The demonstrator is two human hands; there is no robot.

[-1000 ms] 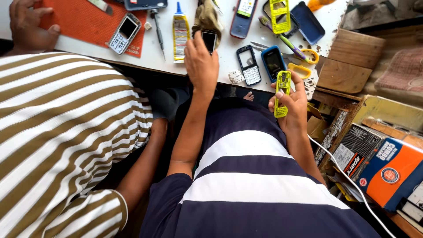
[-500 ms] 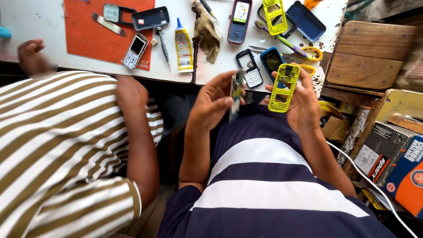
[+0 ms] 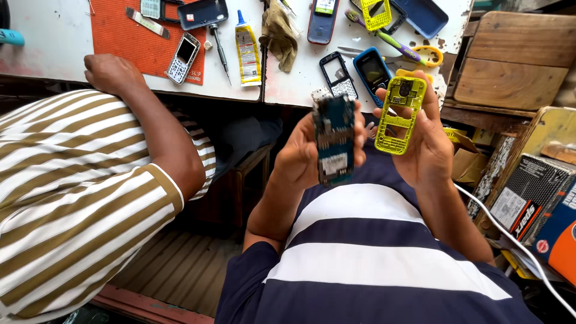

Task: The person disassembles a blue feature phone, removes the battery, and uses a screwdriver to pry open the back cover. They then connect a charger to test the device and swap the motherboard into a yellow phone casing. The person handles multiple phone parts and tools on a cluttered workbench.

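Head view: 2 hands raised in front of the white bench [image 3: 300, 90].
Left hand [image 3: 300, 157]: grip closed around a blue phone circuit board [image 3: 334, 141], held upright.
Right hand [image 3: 427, 144]: grip closed on a yellow phone frame [image 3: 401, 114], just beside the board, apart from it.
Bench items: orange mat [image 3: 129, 42], glue bottle [image 3: 248, 48], phone shells.
Co-worker: hand [image 3: 111, 73] resting on bench edge.

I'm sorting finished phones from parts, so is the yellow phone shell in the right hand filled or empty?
Empty. The yellow shell in the right hand is a bare frame; the circuit board is apart, in the left hand.
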